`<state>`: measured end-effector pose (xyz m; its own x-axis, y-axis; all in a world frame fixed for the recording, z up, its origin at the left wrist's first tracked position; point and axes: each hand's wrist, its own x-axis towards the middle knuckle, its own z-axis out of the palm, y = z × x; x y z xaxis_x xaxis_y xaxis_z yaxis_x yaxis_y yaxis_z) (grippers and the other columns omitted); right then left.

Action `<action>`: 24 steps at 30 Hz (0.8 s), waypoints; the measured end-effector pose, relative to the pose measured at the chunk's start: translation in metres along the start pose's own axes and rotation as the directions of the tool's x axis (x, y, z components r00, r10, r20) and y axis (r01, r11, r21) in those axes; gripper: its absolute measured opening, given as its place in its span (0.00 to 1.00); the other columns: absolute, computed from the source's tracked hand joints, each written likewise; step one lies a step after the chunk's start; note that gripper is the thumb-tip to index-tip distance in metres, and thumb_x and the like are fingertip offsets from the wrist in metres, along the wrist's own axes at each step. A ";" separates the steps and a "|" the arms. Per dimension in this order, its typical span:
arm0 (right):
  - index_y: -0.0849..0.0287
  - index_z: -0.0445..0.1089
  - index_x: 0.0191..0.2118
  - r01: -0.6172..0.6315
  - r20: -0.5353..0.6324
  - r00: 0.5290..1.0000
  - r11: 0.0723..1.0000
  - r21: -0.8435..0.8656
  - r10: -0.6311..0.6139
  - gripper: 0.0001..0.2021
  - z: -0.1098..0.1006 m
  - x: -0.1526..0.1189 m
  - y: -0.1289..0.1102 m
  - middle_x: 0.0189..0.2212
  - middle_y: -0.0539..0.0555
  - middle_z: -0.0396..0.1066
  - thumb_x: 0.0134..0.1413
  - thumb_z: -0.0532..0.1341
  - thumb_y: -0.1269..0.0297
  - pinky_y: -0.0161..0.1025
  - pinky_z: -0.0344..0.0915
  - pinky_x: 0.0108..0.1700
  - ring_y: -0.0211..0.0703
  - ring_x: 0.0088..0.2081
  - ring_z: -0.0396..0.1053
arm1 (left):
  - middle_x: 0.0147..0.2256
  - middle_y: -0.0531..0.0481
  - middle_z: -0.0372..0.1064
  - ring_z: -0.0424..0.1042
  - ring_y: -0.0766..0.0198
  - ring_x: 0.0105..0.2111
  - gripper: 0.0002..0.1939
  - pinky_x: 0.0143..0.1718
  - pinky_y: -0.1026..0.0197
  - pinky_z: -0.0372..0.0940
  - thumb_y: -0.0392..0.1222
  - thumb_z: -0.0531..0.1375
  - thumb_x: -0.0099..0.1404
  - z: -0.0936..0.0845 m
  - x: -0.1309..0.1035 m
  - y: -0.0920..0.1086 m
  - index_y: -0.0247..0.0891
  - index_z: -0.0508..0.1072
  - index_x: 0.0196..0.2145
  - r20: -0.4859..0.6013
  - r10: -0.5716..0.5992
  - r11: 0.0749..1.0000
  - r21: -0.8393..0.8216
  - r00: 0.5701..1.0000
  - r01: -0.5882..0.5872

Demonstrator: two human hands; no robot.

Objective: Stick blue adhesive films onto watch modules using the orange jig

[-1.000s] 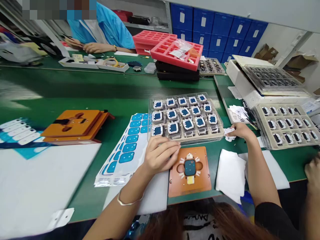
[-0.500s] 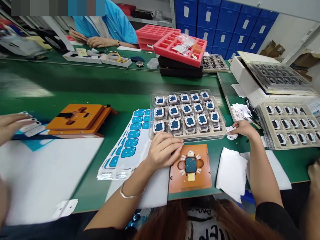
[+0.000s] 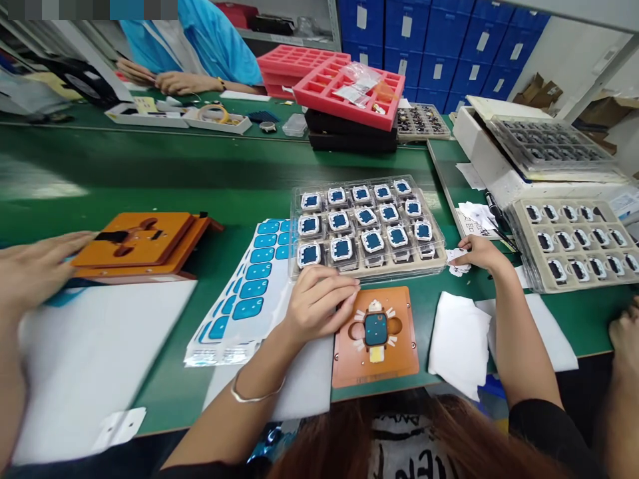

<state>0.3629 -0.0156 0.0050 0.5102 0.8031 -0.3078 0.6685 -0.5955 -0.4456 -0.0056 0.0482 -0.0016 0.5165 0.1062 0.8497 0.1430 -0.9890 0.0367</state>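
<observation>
Writing unreadable | left hand (image 3: 319, 303) curled beside orange jig (image 3: 375, 336) | right hand (image 3: 478, 253) pinching paper scraps (image 3: 456, 261)

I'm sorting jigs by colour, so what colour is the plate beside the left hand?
Orange-brown, seen in the head view: the plate by the left hand holds a dark blue part.

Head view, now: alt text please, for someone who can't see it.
A person's left hand rests curled at the edge of an orange fixture that holds a small blue-screened part on a green bench, while the right hand touches white paper scraps beside a clear tray of blue-faced parts. Another person's hand reaches in at far left.
</observation>
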 end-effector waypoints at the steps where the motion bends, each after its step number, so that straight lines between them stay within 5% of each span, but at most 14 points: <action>1: 0.58 0.70 0.38 -0.003 0.004 1.000 1.000 -0.002 0.003 0.26 0.000 0.000 0.000 0.43 0.56 0.74 0.28 0.75 0.57 0.34 0.64 0.34 0.45 0.39 0.72 | 0.32 0.48 0.78 0.68 0.59 0.32 0.07 0.33 0.56 0.66 0.29 0.61 0.60 0.000 0.000 0.000 0.38 0.72 0.36 0.001 0.000 1.000 0.001 1.000 0.000; 24: 0.56 0.69 0.32 0.060 0.035 0.998 0.996 -0.062 -0.058 0.21 -0.003 0.002 0.000 0.36 0.52 0.73 0.27 0.73 0.56 0.35 0.60 0.31 0.45 0.35 0.69 | 0.32 0.50 0.78 0.69 0.60 0.32 0.08 0.33 0.57 0.66 0.30 0.61 0.61 -0.001 0.000 0.001 0.40 0.72 0.36 0.029 -0.015 1.000 -0.010 0.999 0.015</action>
<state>0.3656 -0.0138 0.0066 0.4511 0.8368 -0.3104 0.7302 -0.5460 -0.4108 -0.0061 0.0473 -0.0015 0.5390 0.1236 0.8332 0.1426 -0.9883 0.0544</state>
